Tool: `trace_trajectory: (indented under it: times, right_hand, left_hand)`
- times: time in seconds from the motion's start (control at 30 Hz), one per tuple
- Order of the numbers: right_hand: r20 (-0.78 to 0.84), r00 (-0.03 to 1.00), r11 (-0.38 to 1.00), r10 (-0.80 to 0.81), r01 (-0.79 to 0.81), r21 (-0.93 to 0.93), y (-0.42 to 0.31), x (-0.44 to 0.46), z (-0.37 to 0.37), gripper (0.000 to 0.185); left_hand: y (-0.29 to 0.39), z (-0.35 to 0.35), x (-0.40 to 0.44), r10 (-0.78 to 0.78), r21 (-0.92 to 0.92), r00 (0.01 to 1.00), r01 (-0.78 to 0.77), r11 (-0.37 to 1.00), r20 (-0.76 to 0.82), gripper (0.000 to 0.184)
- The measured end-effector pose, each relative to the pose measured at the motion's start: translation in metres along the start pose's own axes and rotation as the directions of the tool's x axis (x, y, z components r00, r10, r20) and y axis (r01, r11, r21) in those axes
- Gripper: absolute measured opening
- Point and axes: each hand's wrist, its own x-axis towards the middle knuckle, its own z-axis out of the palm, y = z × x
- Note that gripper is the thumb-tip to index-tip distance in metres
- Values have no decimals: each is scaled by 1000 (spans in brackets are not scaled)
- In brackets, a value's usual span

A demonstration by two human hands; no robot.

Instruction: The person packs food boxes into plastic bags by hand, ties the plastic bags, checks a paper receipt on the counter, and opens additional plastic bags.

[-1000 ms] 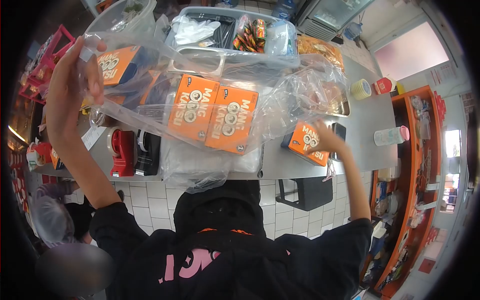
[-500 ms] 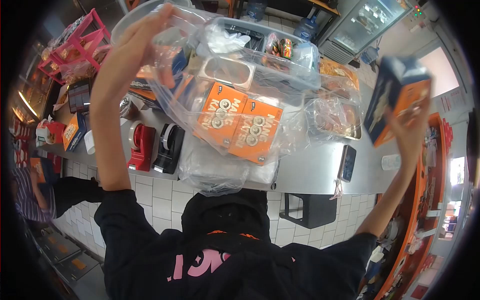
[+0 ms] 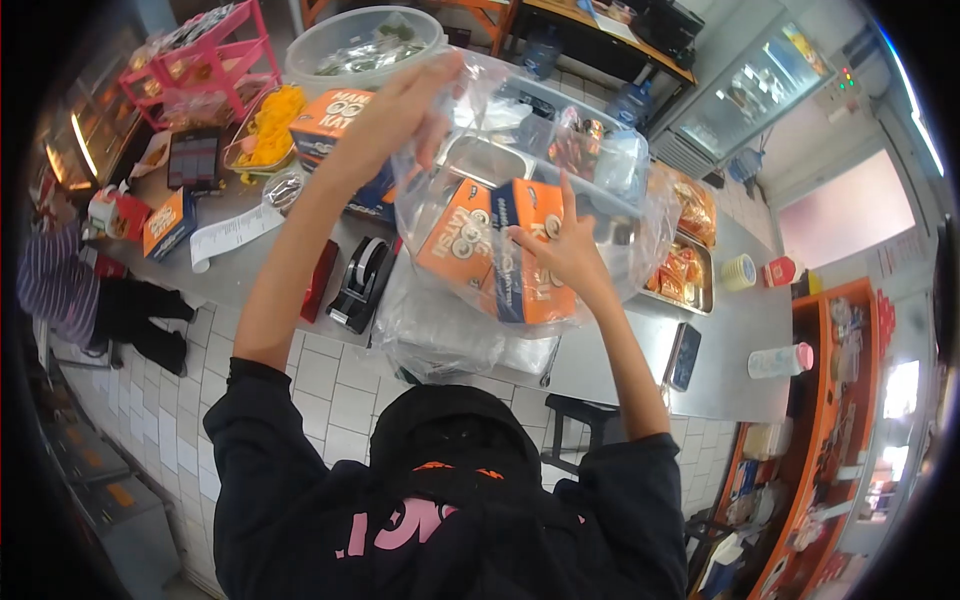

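Observation:
My left hand point(image 3: 410, 115) pinches the top edge of a clear plastic bag point(image 3: 412, 200), pulling its mouth up and to the left. My right hand point(image 3: 568, 248) is at an orange and dark-blue food box point(image 3: 510, 275) in the bag's opening, thumb over its blue side and index finger stretched along the orange face. Beside that box, an orange box point(image 3: 458, 232) shows through the plastic. Beneath the bag lies a stack of clear plastic bags point(image 3: 440, 320) at the counter's front edge.
A black tape dispenser point(image 3: 362, 285), a receipt strip point(image 3: 235, 238) and more boxes point(image 3: 325, 115) stand to the left. A phone point(image 3: 684, 355), a bottle point(image 3: 780, 360) and a metal food tray point(image 3: 690, 300) lie right. Another person point(image 3: 75, 280) is at far left.
My right hand has brought the box from the far right over to the bag, against the boxes there. My left hand, still on the bag's edge, has shifted right in view.

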Motion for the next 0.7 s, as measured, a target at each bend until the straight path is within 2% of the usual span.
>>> trace_trajectory:
  times: [0.07, 0.13, 0.17, 0.3, 0.37, 0.4, 0.47, 0.5, 0.57, 0.6, 0.67, 0.7]
  right_hand:
    - [-63, 991, 932, 116, -130, -339, 22, 0, 16, 94]
    - [-68, 996, 908, 65, -88, -410, 41, -1, 27, 91]
    - [-74, 997, 877, 20, -53, -478, 49, -1, 31, 88]
    - [-42, 998, 864, -48, 20, -503, 66, 4, 51, 87]
    - [-121, 981, 836, -148, 59, -545, 76, 14, 55, 83]
    - [-113, 982, 842, -150, 66, -536, 74, 15, 50, 83]
    - [-92, 995, 908, -42, 0, -419, 65, 15, 31, 82]
    - [-90, 995, 909, -43, 1, -417, 61, 14, 25, 82]
    - [-64, 998, 843, 10, -43, -536, 49, 11, 16, 78]
    - [-65, 998, 842, 5, -40, -538, 39, 7, 15, 78]
    - [-148, 987, 781, -66, -41, -623, 13, -3, 13, 63]
    - [-50, 964, 776, -260, 178, -606, 3, -5, 6, 49]
  left_hand:
    - [-9, 5, -4, 100, -3, 994, -100, 995, 34, 38]
    - [9, 24, -24, 42, -133, 993, -28, 991, 109, 38]
    - [12, 25, -26, 35, -31, 989, -31, 999, 144, 39]
    - [19, 29, -39, -14, -17, 992, 16, 1000, 124, 40]
    - [20, 27, -47, 24, -85, 997, -18, 996, 77, 40]
    - [18, 23, -52, 16, -74, 997, -10, 997, 72, 40]
    - [13, 13, -59, 3, -41, 997, 0, 999, 76, 42]
    - [12, 11, -63, 2, -39, 997, 1, 999, 75, 42]
    - [11, 8, -70, 25, -96, 998, -19, 995, 64, 45]
    - [3, 5, -71, 29, -97, 998, -23, 995, 61, 45]
    - [-20, -6, -66, -27, -91, 987, 42, 995, 157, 47]
    - [-24, -12, -67, -63, -48, 978, 74, 996, 200, 47]
